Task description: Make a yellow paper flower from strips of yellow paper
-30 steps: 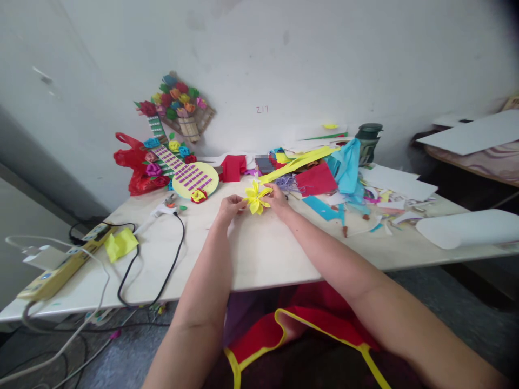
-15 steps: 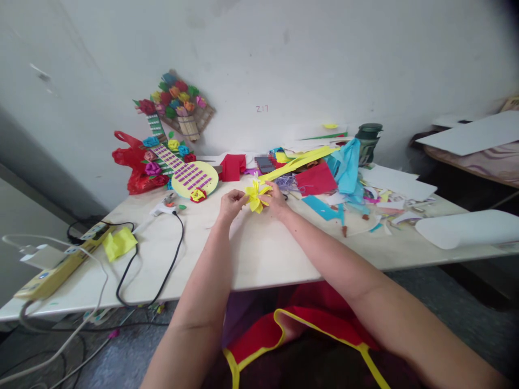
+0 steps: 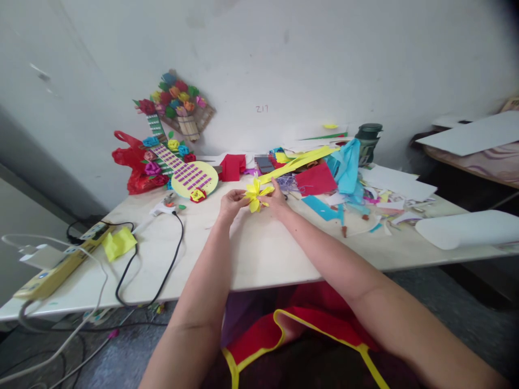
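Note:
A yellow paper flower [image 3: 254, 195] is held just above the pale table [image 3: 259, 254], near its middle. My left hand [image 3: 231, 203] pinches the flower's left side with curled fingers. My right hand [image 3: 277, 200] grips its right side, fingers closed on the petals. Both forearms reach forward from the bottom of the view. A long yellow paper strip [image 3: 298, 161] lies behind the flower, among coloured scraps.
A paper guitar decorated with roses [image 3: 182, 167] leans at the back left, by a red plastic bag [image 3: 133, 167]. A glue gun [image 3: 164, 208] with a black cord, a power strip [image 3: 60, 265] and a yellow scrap [image 3: 119, 243] lie left. Red [image 3: 316, 179] and blue paper [image 3: 346, 165], a dark jar [image 3: 368, 141] and a white roll [image 3: 466, 228] sit right.
Both hands have shifted the flower very slightly and my fingers have adjusted on its petals. Nothing else has moved.

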A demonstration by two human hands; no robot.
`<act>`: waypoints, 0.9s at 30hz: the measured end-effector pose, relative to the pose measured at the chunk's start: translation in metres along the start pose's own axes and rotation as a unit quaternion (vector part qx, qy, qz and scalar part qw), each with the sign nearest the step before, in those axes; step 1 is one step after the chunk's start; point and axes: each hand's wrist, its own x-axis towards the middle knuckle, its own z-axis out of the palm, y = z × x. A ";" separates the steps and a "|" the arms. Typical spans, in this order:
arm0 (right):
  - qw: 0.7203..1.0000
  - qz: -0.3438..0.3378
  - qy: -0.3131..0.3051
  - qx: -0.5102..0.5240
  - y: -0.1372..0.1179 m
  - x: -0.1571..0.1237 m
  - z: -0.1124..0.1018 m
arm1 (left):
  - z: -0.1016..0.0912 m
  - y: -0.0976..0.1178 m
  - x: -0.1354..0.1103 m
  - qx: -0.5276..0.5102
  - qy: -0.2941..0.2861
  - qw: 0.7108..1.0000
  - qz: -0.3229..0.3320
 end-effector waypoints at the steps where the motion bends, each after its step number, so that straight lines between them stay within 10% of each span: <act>1: 1.000 0.006 0.001 0.007 -0.001 0.000 -0.001 | 0.000 0.000 0.000 0.004 0.004 1.000 0.008; 12: 0.998 0.053 -0.006 0.046 -0.004 0.000 -0.003 | 0.002 -0.003 0.002 0.163 0.052 0.976 0.138; 27: 0.999 0.044 -0.023 -0.007 -0.001 0.002 0.000 | 0.002 -0.007 0.004 0.107 -0.001 0.994 0.029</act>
